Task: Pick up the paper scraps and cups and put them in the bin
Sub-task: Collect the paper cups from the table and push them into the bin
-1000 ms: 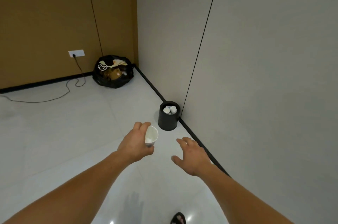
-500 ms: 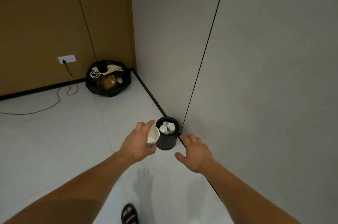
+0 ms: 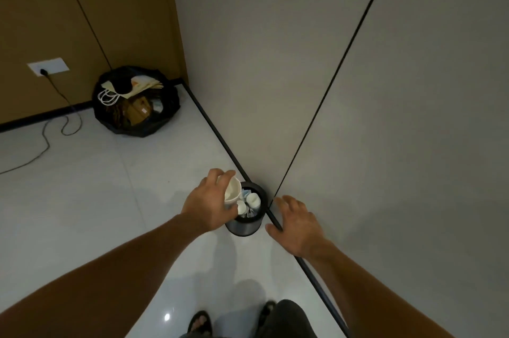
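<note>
The left hand grips a white paper cup, its fingers curled over the far side of the cup and its thumb against the near side by the base. The cup sticks out from the right of the hand, tilted, with its open mouth turned towards the right and partly up, so the pale, bare inside shows. It hangs over the left rim of the bin, just above what already lies inside.

The bin is a small round black one standing on the white floor, at the floor's right edge, close against the dark skirting strip at the foot of the grey wall. Inside it lie two more white cups on their sides, with bluish-white paper scraps around them.

The right hand is released and holds nothing: its fingers are spread and fairly straight, palm down, just to the right of the bin, apart from it, over the skirting strip.

Well away, in the far corner of the floor, a black rubbish bag stands open with paper bags and brown packaging in it. Left of it a white wall socket sits on the brown wall, and a dark cable runs from it across the floor. At the bottom edge a sandalled foot shows.
</note>
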A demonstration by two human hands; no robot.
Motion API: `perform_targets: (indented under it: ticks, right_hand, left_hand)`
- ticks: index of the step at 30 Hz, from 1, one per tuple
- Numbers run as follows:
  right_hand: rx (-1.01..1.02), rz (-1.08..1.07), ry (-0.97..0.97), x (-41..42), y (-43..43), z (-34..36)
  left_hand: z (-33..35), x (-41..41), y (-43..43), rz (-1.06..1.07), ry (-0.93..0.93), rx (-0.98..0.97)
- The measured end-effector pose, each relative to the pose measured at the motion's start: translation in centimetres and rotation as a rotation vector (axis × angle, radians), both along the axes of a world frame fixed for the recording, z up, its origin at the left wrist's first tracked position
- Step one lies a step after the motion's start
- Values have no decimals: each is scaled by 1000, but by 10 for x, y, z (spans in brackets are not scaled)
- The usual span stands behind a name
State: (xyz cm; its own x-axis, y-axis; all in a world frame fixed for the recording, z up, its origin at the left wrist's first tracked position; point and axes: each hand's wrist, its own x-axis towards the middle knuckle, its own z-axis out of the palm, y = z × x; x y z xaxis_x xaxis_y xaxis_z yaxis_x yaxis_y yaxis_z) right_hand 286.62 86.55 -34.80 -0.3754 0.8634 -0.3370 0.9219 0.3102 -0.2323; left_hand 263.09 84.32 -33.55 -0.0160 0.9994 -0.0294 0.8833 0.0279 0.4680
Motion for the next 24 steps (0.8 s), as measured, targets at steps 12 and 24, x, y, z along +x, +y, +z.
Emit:
perform_targets:
  ticks: [12, 24]
  right_hand:
    - [-162, 221, 18, -26, 168, -158]
    - [-81, 226, 103, -52, 260, -425]
  left_hand:
    - [-163, 13, 122, 279, -56, -233]
    - [-473, 35, 204, 280, -166, -330]
